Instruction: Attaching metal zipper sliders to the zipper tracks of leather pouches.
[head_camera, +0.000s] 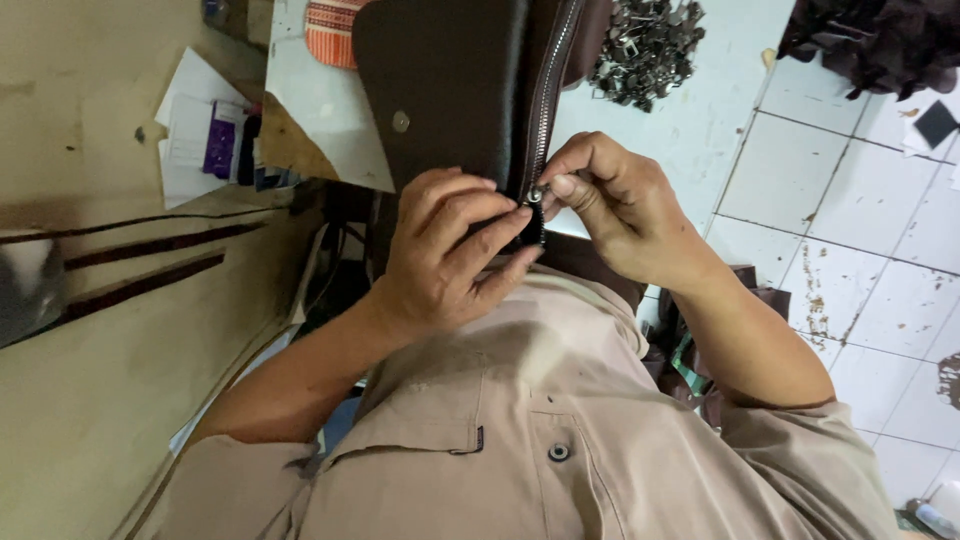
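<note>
A dark brown bag (440, 80) is held up in front of the chest, its flap and metal snap (400, 122) turned toward the camera. The left hand (450, 250) is closed around the bag's lower edge, fingers curled over the leather beside the zipper (552, 90). The right hand (615, 205) is pinched shut on the small metal slider (536, 194), thumb and forefinger pressed together at the near end of the zipper track. The teeth are seen running up the bag's right side toward the far edge of the frame.

To the far right, a heap of metal fittings (648, 45) is spread on the white tiled floor (830, 230), with dark leather scraps (880, 40) beyond. To the left, papers (195, 130) are stacked on a worn table (100, 330).

The slider is small and gripped only at the fingertips; judged from this hold, it could slip free or be seated crooked on the teeth if the pinch is loosened or the bag is allowed to twist in the left hand. Leather caught beside the track could also jam it.
</note>
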